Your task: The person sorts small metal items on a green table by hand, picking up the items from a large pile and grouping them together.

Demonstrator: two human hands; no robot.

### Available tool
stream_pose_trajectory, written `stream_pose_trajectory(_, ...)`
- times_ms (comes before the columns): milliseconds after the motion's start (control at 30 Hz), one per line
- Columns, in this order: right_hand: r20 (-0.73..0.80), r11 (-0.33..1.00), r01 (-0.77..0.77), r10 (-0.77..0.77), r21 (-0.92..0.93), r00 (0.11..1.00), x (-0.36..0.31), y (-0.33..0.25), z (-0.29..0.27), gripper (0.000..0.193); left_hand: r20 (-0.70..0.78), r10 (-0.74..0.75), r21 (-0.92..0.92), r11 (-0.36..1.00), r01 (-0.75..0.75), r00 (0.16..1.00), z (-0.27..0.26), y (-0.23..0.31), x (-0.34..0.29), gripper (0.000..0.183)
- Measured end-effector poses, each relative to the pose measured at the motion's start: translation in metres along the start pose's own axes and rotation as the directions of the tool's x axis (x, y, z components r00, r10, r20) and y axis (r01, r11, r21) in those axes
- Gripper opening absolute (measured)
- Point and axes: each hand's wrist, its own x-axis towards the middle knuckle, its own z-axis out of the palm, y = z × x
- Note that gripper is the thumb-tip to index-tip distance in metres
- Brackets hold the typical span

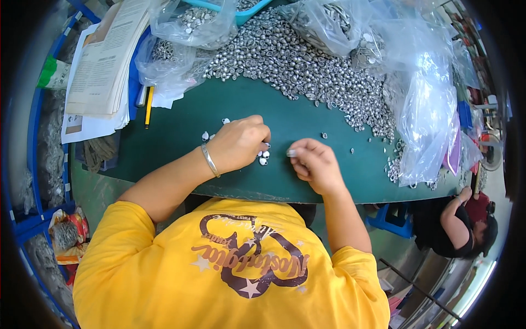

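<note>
My left hand (241, 143), with a silver bangle at the wrist, is bent over the green tabletop. Its fingers are pressed together, and what they pinch, if anything, is hidden. Just under its fingertips lies a cluster of small white-and-dark pieces (263, 158). More such pieces (205, 136) are scattered on the hand's far side, partly covered by it. To the right, my right hand (316, 164) pinches a small pale, shiny piece (291, 153) between thumb and forefinger, slightly blurred. One tiny drop-shaped metal piece (324, 135) rests beyond that hand.
A large heap of small drop-shaped metal pieces (307, 68) spreads along the far side of the green table (235, 101). Clear plastic bags (424, 109) stand around it. Papers (109, 66) and a yellow pencil (148, 107) lie left. Another person (446, 225) sits at right.
</note>
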Motion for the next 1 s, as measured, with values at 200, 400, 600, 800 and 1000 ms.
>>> stream_pose_trajectory(200,-0.037,0.884,0.219,-0.257,-0.414,0.966,-0.006,0.006,0.007,0.011,0.233,-0.346,-0.751,0.530,0.394,0.909,-0.024,0.010,0.008,0.005)
stream_pose_trajectory(400,0.197,0.319,0.360,-0.444,-0.877,0.874,0.004,0.007,0.041,0.014,0.074,-0.385,-0.845,0.465,0.263,0.920,-0.034,-0.015,-0.001,0.011)
stream_pose_trajectory(600,0.058,0.767,0.218,-0.230,-0.603,0.971,0.005,0.001,0.027,0.005,-0.097,-0.091,0.033,0.995,0.094,0.991,-0.019,-0.022,-0.010,0.017)
stream_pose_trajectory(800,0.034,0.744,0.307,-0.357,-0.594,0.933,0.014,0.001,0.029,0.011,-0.031,-0.104,-0.145,0.985,0.098,0.994,-0.019,-0.019,0.003,0.013)
stream_pose_trajectory(1000,0.233,0.200,0.351,-0.450,-0.915,0.862,0.024,0.002,0.048,0.015,0.176,-0.204,-0.979,-0.135,0.150,0.963,-0.047,-0.033,-0.011,0.016)
